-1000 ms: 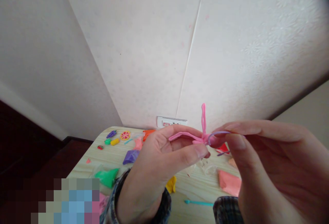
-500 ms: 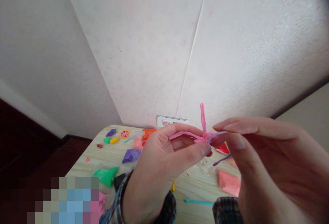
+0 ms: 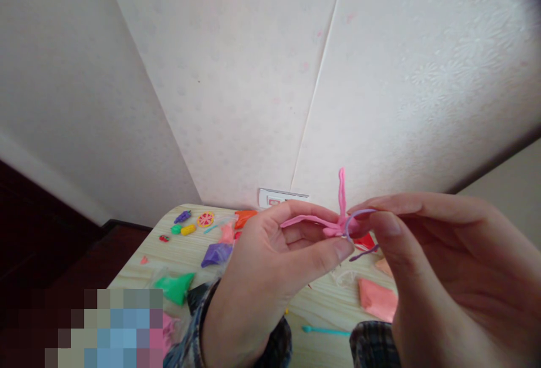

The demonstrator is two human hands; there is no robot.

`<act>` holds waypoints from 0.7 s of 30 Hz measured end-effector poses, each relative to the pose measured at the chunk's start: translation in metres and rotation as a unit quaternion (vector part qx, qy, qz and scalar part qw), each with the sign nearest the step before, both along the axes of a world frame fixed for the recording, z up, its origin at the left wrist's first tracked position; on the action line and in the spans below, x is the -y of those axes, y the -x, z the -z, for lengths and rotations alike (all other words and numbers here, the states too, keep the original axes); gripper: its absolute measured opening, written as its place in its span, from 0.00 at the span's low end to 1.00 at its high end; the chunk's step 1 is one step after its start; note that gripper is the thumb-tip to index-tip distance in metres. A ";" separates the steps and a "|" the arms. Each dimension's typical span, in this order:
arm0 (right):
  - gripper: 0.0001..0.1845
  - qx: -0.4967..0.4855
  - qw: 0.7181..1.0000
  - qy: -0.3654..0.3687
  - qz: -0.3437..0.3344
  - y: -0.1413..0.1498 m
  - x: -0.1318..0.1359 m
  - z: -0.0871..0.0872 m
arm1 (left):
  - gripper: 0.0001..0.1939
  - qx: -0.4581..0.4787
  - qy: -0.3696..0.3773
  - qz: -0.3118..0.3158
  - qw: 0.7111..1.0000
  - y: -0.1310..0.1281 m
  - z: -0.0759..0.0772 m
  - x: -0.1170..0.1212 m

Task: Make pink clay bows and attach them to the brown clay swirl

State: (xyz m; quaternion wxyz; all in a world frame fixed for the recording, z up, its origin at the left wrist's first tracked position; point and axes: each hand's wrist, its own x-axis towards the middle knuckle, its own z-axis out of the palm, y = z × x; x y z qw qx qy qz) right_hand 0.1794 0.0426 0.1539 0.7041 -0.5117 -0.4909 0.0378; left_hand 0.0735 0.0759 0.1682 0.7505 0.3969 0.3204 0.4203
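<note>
My left hand (image 3: 270, 266) pinches a figure made of thin pink clay strands (image 3: 315, 221) between thumb and fingers, held up above the table. One pink strand sticks straight up from the knot. My right hand (image 3: 435, 266) pinches a thin purple clay strand (image 3: 359, 233) that loops around the pink knot, its free end hanging below. Both hands meet close together at the knot.
A light wooden table (image 3: 186, 258) below carries bags of clay: green (image 3: 175, 288), purple (image 3: 216, 254), orange (image 3: 244, 218), salmon (image 3: 377, 298). Small clay fruit figures (image 3: 188, 224) lie at the far left. A teal tool (image 3: 325, 331) lies near me. White walls meet in a corner behind.
The upright pink strand has shifted slightly right and the purple loop has been drawn tighter against the pink knot. Both hands stay close together.
</note>
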 end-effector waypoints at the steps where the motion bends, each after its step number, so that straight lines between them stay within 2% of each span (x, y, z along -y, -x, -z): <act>1: 0.02 -0.001 1.000 0.002 0.005 0.000 0.000 0.000 | 0.06 -0.002 0.001 0.002 1.000 0.000 0.000 0.000; 6: 0.03 0.003 0.999 0.010 0.031 0.000 0.000 0.002 | 0.07 0.006 0.001 0.000 1.000 -0.002 0.005 -0.001; 11: 0.04 0.006 0.999 0.007 0.038 -0.001 0.001 0.003 | 0.07 0.024 0.000 0.023 0.999 -0.002 0.008 -0.003; 21: 0.03 0.007 0.998 0.021 0.057 0.002 0.000 0.000 | 0.08 0.015 0.022 0.003 1.000 -0.004 0.002 0.000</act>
